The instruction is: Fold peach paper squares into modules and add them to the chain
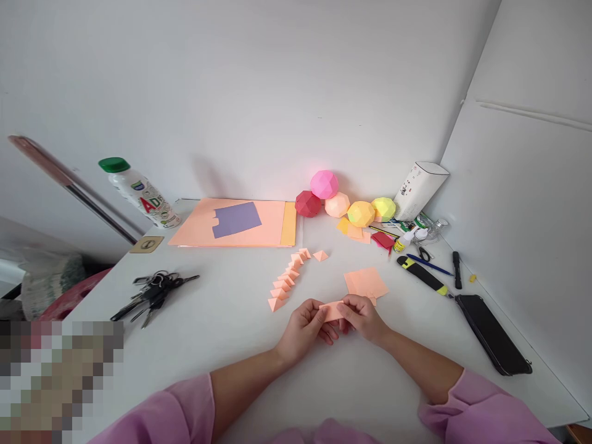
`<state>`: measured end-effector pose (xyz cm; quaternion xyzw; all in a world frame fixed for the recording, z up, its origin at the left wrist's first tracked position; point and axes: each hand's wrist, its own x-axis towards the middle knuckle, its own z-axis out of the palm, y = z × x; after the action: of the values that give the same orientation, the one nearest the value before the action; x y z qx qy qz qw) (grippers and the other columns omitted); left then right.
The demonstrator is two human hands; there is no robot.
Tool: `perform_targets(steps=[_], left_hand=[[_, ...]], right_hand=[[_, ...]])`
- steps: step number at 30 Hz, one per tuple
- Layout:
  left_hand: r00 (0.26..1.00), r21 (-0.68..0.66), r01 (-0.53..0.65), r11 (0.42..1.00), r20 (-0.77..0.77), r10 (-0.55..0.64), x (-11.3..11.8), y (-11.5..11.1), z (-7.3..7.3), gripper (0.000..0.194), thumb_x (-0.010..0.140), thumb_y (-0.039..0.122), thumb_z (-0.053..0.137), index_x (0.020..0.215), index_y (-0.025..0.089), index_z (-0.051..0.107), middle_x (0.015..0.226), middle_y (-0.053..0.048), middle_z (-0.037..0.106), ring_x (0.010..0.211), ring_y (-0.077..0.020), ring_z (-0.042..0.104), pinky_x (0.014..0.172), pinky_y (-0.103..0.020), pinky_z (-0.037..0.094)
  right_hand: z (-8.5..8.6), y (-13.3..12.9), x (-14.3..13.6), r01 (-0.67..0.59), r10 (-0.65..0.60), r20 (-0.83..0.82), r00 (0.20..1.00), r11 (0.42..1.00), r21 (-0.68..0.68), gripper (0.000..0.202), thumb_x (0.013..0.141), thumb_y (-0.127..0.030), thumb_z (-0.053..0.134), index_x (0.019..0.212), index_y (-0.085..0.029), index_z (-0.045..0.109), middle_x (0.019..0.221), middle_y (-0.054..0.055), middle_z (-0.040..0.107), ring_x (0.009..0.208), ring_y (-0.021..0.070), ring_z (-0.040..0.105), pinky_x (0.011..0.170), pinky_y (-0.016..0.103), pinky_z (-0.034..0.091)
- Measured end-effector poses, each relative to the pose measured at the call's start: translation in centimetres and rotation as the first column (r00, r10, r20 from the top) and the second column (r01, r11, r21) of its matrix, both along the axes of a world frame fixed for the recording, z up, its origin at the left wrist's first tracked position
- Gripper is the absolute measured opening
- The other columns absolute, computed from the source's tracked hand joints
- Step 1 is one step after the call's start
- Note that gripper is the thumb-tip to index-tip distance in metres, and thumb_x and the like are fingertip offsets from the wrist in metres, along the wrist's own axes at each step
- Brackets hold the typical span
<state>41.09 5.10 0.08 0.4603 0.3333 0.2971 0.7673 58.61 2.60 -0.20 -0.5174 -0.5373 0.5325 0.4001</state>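
A small strip of folded peach paper (332,311) is held between my two hands above the table. My left hand (303,327) pinches its left end between thumb and fingers. At the right end, my right hand (365,317) grips it the same way, the thumb on top. Just behind my right hand lie flat peach paper pieces (367,282). To the left of them, several small folded peach pyramids (285,282) form a slanting row, with one more pyramid (320,255) beside its far end.
Keys (160,293) and a white bottle (143,197) are at the left. Peach sheets (194,228) lie by the wall near several faceted paper balls (324,185). At the right are a cutter (423,275), a white box (419,191) and a black case (493,336).
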Motion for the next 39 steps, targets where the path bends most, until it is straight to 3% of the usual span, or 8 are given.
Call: perform_targets(steps=[20, 39], left_hand=[[1.000, 0.003, -0.002, 1.000, -0.006, 0.002, 0.12, -0.08, 0.19, 0.032, 0.082, 0.048, 0.051, 0.079, 0.017, 0.045, 0.072, -0.002, 0.066, 0.056, -0.0138, 0.063, 0.051, -0.026, 0.050], [0.996, 0.041, 0.081, 0.996, -0.051, -0.078, 0.14, 0.08, -0.20, 0.030, 0.076, 0.043, 0.060, 0.079, 0.018, 0.044, 0.062, 0.001, 0.063, 0.048, -0.0120, 0.060, 0.047, -0.024, 0.048]], right_hand=[[0.01, -0.06, -0.14, -0.003, 0.003, 0.002, 1.000, 1.000, 0.010, 0.031, 0.086, -0.041, 0.051, 0.066, -0.016, 0.052, 0.052, -0.002, 0.057, 0.045, 0.0103, 0.052, 0.045, 0.021, 0.039], [-0.32, -0.05, -0.06, -0.022, 0.022, -0.001, 1.000, 0.999, 0.024, 0.031, 0.085, -0.041, 0.051, 0.066, -0.016, 0.051, 0.051, -0.002, 0.057, 0.042, 0.0102, 0.050, 0.042, 0.022, 0.038]])
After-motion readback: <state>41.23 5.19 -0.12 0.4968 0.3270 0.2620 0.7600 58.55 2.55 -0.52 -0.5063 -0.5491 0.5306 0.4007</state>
